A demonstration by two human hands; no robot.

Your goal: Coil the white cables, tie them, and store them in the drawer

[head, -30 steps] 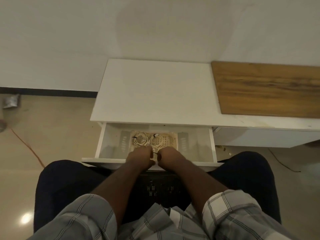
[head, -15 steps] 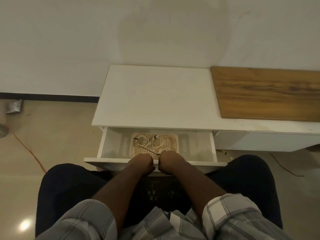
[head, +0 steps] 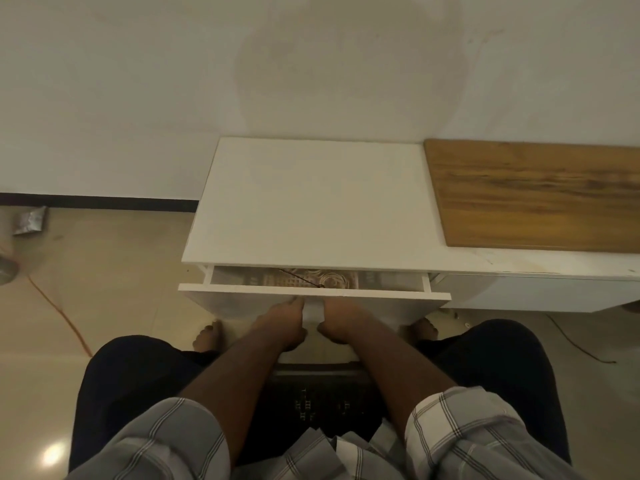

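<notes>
White drawer: shown nearly pushed in under the cabinet top; only a narrow strip of its inside is exposed.
Cables: white coils seen in that strip, on a tan perforated liner, inside the drawer just behind its front panel.
Dark tie: a thin strand laid across the coils.
Left hand: pressed against the drawer front near its middle, fingers extended, nothing held.
Right hand: placed just beside the left on the same panel, fingers flat, nothing held.
Wooden board: laid on the cabinet top, right of the drawer.
Orange cord: run along the floor, left of the drawer.
</notes>
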